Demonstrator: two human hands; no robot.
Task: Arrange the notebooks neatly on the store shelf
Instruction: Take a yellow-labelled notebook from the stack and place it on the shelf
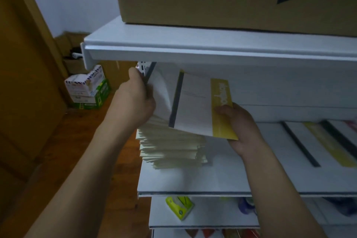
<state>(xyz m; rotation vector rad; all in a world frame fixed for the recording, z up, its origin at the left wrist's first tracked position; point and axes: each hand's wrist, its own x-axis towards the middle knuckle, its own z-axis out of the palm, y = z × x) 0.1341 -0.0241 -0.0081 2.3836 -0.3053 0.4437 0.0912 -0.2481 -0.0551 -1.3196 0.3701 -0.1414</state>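
The person is working at the left end of the white shelf (193, 183), where a stack of notebooks (172, 149) is lying a little uneven, its cream page edges not in one line. The left hand (135, 98) is gripping the left edge of the upper notebooks (162, 91), with the fingers curled around them. The right hand (243, 127) is pinching the yellow-banded notebook (195, 106) at its lower corner, thumb on top, and is holding it tilted above the stack. I judge that the step in hand is laying this notebook on the pile. The next move is asking for lowering it flat and squaring its edges with the stack below. More notebooks (318, 145) are lying flat on the same shelf, to the right.
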